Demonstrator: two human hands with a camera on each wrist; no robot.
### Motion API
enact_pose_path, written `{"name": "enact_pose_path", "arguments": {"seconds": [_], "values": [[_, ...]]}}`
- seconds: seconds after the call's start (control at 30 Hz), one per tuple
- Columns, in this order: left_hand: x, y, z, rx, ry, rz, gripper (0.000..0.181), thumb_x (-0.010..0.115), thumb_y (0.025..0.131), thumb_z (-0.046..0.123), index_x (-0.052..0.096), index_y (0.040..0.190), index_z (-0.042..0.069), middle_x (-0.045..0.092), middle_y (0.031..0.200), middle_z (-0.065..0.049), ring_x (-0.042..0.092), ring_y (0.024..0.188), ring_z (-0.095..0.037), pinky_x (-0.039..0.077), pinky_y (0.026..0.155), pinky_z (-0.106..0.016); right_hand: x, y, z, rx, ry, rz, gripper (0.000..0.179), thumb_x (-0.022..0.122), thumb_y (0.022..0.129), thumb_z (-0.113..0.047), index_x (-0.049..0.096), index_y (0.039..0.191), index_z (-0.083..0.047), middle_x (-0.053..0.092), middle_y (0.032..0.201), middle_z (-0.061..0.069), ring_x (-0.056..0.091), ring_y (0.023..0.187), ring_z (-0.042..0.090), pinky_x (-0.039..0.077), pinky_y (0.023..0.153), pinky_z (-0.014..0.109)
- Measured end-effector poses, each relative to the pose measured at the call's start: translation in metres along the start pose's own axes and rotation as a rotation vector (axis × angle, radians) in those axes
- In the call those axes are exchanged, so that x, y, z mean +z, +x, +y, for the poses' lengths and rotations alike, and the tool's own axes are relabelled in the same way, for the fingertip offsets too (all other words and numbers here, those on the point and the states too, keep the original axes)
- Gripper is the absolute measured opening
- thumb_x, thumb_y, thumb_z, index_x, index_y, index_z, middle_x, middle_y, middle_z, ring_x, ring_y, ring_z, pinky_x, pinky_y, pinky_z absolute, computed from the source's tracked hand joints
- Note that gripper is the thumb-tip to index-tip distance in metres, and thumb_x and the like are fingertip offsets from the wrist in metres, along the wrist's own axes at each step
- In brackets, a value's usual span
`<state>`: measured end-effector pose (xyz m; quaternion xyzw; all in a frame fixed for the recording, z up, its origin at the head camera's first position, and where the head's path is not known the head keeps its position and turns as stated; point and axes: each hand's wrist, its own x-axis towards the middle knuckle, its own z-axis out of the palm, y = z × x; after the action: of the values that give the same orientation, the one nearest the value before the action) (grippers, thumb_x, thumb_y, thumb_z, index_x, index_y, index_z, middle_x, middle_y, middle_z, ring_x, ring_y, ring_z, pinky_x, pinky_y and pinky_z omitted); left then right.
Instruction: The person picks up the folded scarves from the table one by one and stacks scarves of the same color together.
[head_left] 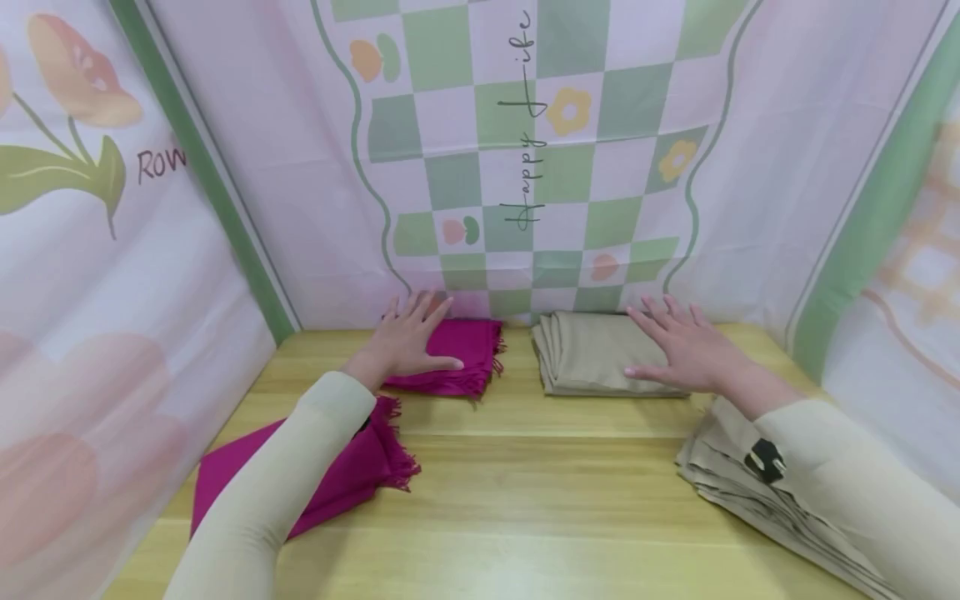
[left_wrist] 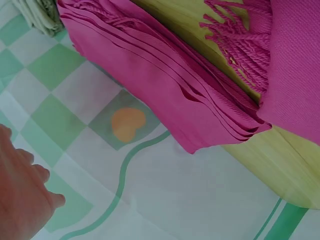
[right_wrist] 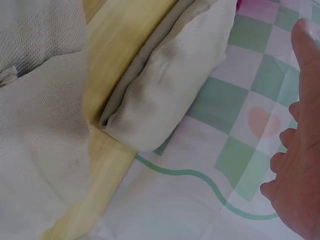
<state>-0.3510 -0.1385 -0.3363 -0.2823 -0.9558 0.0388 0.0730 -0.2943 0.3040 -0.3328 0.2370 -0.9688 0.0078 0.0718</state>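
Note:
Fingers spread, my left hand is held over the left end of a folded magenta fringed scarf at the table's back. The left wrist view shows this hand apart from the scarf's stacked folds. To the right, a folded beige cloth lies level with the scarf. Over its right end is my right hand, thumb and fingers stretched out. A gap separates that hand from the cloth's rounded fold in the right wrist view. Both hands hold nothing.
A second magenta scarf with fringe lies at the front left, partly under my left sleeve in view. More folded beige cloth lies at the front right, partly hidden by my right sleeve. Printed curtains enclose the wooden table.

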Motion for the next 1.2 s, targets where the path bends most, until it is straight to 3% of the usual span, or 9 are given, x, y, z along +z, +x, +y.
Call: {"name": "enact_pose_path", "arguments": {"seconds": [0.33,0.63,0.8,1.0,1.2], "values": [[-0.001,0.0,0.007,0.051,-0.003,0.05,0.109,0.042,0.078,0.085,0.003,0.157,0.021,0.001,0.161,-0.014,0.0,0.146,-0.034,-0.001,0.114,-0.056,-0.002,-0.007,-0.001,0.005,0.02,0.004,0.1,0.057,0.087,-0.065,0.013,0.156,-0.009,0.007,0.157,0.026,0.005,0.14,0.051,0.001,0.11,0.065],[0.003,0.003,0.019,0.086,0.003,0.074,0.105,0.044,0.081,0.082,0.008,0.157,0.02,0.002,0.161,-0.013,0.002,0.146,-0.032,-0.003,0.113,-0.055,-0.007,-0.022,-0.002,0.021,0.067,0.023,0.1,0.061,0.088,-0.06,0.013,0.154,-0.003,0.01,0.155,0.03,0.01,0.139,0.052,0.004,0.111,0.063],[0.006,0.007,0.028,0.125,-0.024,0.108,0.102,0.048,0.082,0.078,0.015,0.157,0.017,0.011,0.16,-0.014,0.01,0.146,-0.032,0.004,0.114,-0.057,-0.009,-0.032,-0.002,0.006,0.068,0.054,0.097,0.06,0.09,-0.057,0.014,0.154,-0.001,0.014,0.152,0.033,0.014,0.138,0.053,0.006,0.111,0.062],[0.014,0.011,0.04,0.18,-0.04,0.152,0.098,0.052,0.083,0.075,0.021,0.155,0.017,0.02,0.158,-0.014,0.02,0.144,-0.033,0.015,0.113,-0.057,-0.009,-0.043,0.002,0.006,0.08,0.091,0.093,0.064,0.089,-0.052,0.018,0.153,-0.002,0.02,0.152,0.032,0.02,0.137,0.051,0.018,0.107,0.065],[0.02,0.015,0.058,0.21,-0.086,0.137,0.098,0.052,0.082,0.075,0.021,0.155,0.018,0.021,0.158,-0.012,0.024,0.142,-0.033,0.019,0.113,-0.054,-0.007,-0.057,0.005,0.019,0.118,0.164,0.092,0.071,0.087,-0.044,0.022,0.152,0.0,0.027,0.149,0.031,0.031,0.13,0.053,0.025,0.105,0.064]]}}
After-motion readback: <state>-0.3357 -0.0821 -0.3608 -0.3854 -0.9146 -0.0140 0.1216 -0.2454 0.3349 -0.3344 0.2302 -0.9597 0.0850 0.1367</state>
